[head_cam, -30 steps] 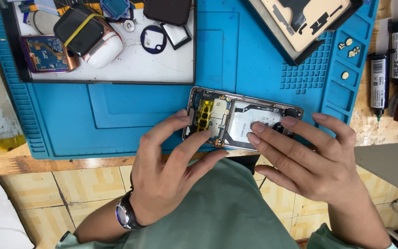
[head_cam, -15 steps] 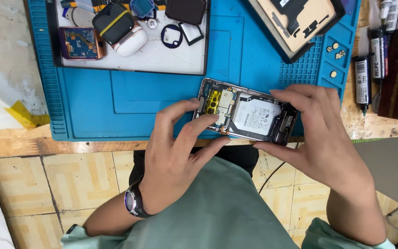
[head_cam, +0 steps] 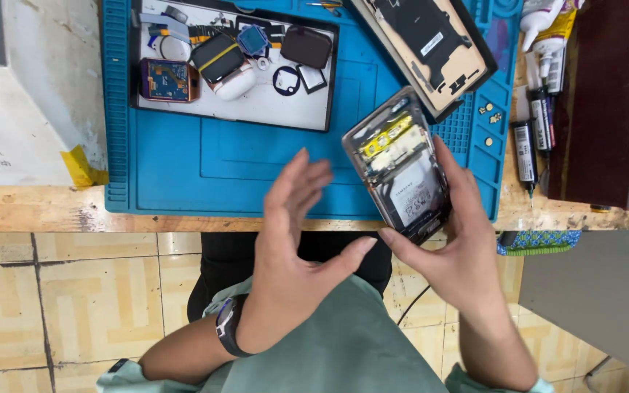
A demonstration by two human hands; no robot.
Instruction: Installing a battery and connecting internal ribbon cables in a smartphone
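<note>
At centre right of the frame, opened smartphone (head_cam: 402,169) with back cover off, battery and yellow flex showing, gripped by right hand (head_cam: 451,251) along its lower end and right edge, lifted over blue repair mat (head_cam: 183,164). Left hand (head_cam: 296,244) released, fingers spread, just beside the phone, not touching. Upper left: white parts tray (head_cam: 256,109). Wooden surface (head_cam: 38,207) beneath.

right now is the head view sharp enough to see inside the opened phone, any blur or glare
Head view: evenly lit, soft shadows; the opened phone in the right hand is fairly sharp, with a slight sheen on its metal frame; the left hand shows mild motion blur at the fingertips.
</note>
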